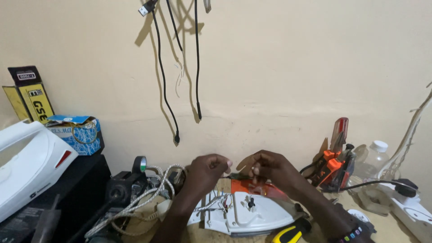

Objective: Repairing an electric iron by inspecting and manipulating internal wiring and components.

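My left hand (pixel 208 171) and my right hand (pixel 269 167) are raised close together above an opened white clothes iron (pixel 252 216) lying on the bench. Both pinch something thin between the fingertips; it looks like a fine wire, too small to tell. Loose wires (pixel 219 203) and an orange inner part (pixel 256 188) show at the iron's rear end. My right wrist wears a beaded bracelet (pixel 352 235). A braided power cord (pixel 144 193) loops away to the left of the iron.
A white iron housing (pixel 27 166) sits at the left, with a blue box (pixel 77 132) and a yellow-black box (pixel 31 96) behind. Black cables (pixel 164 85) hang on the wall. At right are orange tools (pixel 332 167), a red-handled screwdriver (pixel 339 131), a plastic bottle (pixel 373 157), a white power strip (pixel 407 211); a yellow-handled tool (pixel 288 234) lies in front.
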